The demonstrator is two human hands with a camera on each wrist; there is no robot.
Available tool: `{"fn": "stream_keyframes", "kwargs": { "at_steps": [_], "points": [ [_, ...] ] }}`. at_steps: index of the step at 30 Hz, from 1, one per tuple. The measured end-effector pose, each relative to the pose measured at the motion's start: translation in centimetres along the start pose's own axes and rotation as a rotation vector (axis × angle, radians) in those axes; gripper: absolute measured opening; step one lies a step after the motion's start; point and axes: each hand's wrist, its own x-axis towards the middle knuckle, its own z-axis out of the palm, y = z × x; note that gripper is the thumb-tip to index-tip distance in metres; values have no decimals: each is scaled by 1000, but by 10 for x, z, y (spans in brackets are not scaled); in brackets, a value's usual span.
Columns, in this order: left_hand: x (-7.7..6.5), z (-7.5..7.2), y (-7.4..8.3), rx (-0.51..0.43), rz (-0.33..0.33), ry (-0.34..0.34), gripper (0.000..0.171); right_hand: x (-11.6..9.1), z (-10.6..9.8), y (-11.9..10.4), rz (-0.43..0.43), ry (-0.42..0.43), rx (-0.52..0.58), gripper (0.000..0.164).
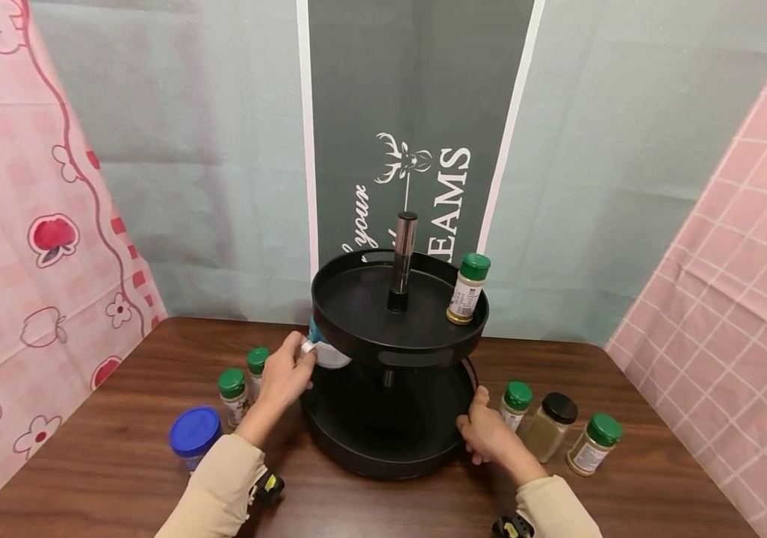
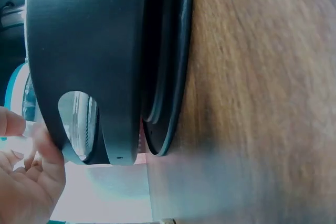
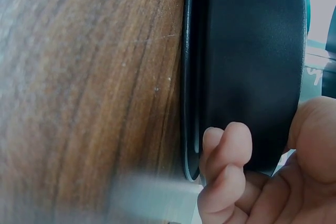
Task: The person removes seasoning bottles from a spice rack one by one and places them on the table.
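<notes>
A black two-tier round tray stand (image 1: 383,467) stands on the table with a post through its middle. My left hand (image 1: 287,373) is at the left side, between the tiers. It pinches a white tab on a clear container with a teal lid (image 1: 332,356); the upper tier partly hides this container, and it also shows behind the tray wall as a clear container (image 2: 30,95) in the left wrist view. My right hand (image 1: 487,430) grips the lower tier's right rim, with curled fingers (image 3: 236,142) against the outer wall. A green-capped spice jar (image 1: 466,291) stands on the upper tier.
Left of the stand are two green-capped jars (image 1: 232,396) and a blue-lidded jar (image 1: 195,433), partly behind the sleeve. To the right stand a green-capped jar (image 1: 514,403), a black-capped jar (image 1: 547,430) and another green-capped jar (image 1: 594,446). Cloth curtains (image 1: 242,187) enclose the table.
</notes>
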Motion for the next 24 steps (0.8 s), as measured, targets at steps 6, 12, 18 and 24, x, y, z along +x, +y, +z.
{"fn": "stream_keyframes", "kwargs": {
  "at_steps": [6, 12, 18, 24],
  "points": [
    [-1, -4, -1, -106, -3, 15, 7, 0, 0, -1, 6, -10, 0, 72],
    [-4, -7, 1, -189, -51, 0, 6, 0, 0, -1, -2, -2, -6, 72],
    [-6, -9, 1, -226, -90, 14, 5, -1, 0, -1, 9, -12, -1, 72],
    [-8, -13, 5, -226, -105, 46, 6, 0, 0, -1, 9, -12, -3, 72]
  ]
}}
